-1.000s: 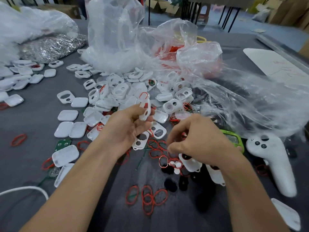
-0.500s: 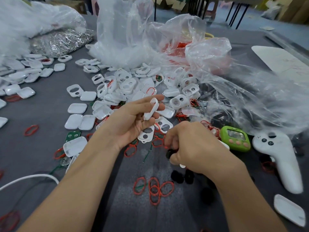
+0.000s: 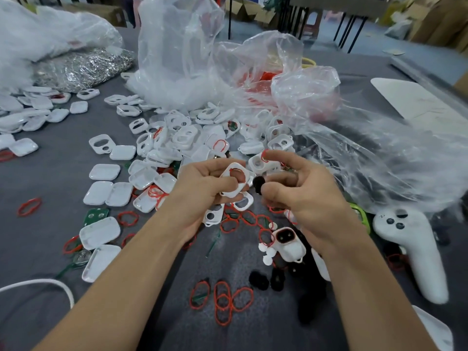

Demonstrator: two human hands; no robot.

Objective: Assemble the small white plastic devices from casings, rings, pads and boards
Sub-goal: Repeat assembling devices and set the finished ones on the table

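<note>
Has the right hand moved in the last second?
Yes. Against the white plastic controller, the right hand rose from the grey table, and its fingers now pinch a round black pad beside the white casing in the left hand.

This is looking like a small factory workshop. Many white casings (image 3: 104,172) and red rings (image 3: 222,298) are lying loose on a grey worktable (image 3: 50,188), and cardboard boxes (image 3: 249,10) are standing behind.

I see a white windowed casing (image 3: 234,182) tilted above the table (image 3: 50,178), a round black pad (image 3: 258,184) (fuzzy-edged) just beside it.
</note>
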